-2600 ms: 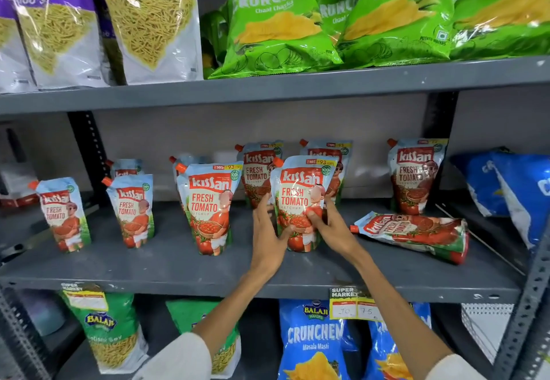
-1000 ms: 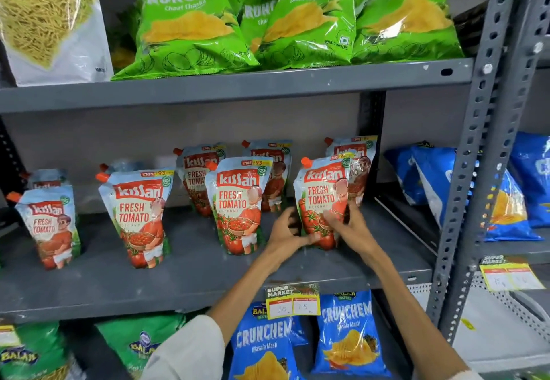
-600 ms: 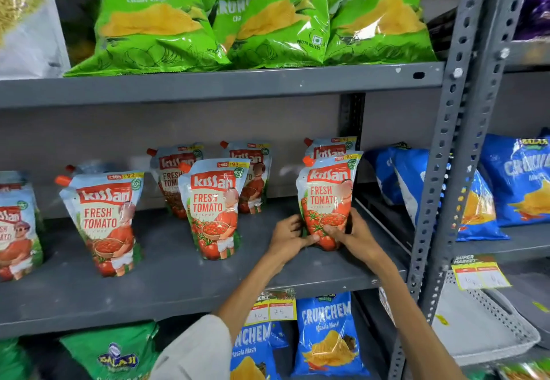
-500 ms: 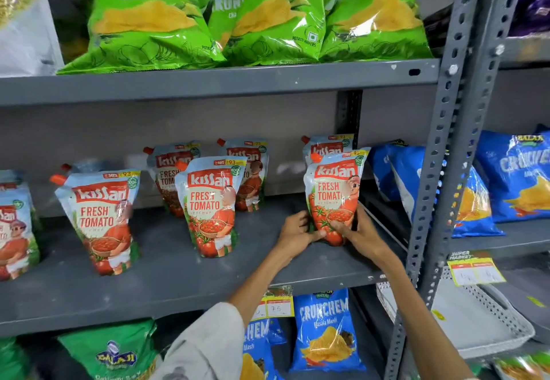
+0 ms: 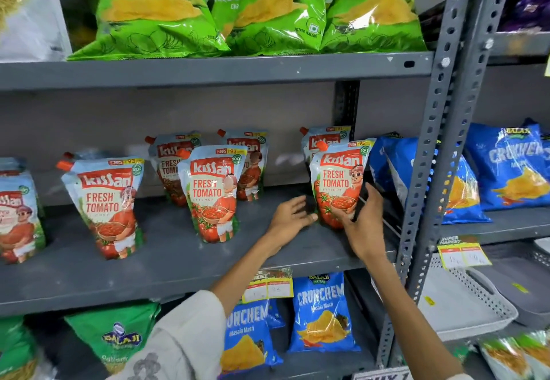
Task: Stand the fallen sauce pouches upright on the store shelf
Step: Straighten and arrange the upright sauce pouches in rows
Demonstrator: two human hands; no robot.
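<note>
Since half a second ago the left hand (image 5: 293, 216) has been drawn off the ketchup pouch (image 5: 339, 181) and is now spread open, fingertips just beside the pouch's lower left edge, possibly still brushing it. The pouch itself has been shifted slightly back toward the right end of the grey shelf (image 5: 178, 260), just beside the upright post (image 5: 428, 153).

The pouch is seen standing, long axis near vertical, spout up, leaning a touch to the right. It lies directly right of the left hand and up-left of the right hand (image 5: 363, 222). The right hand is nearer: it is cupped loosely round the pouch's lower right side, thumb on the front. No pouch is seen lying flat on this shelf; release looks like the remaining step.
</note>
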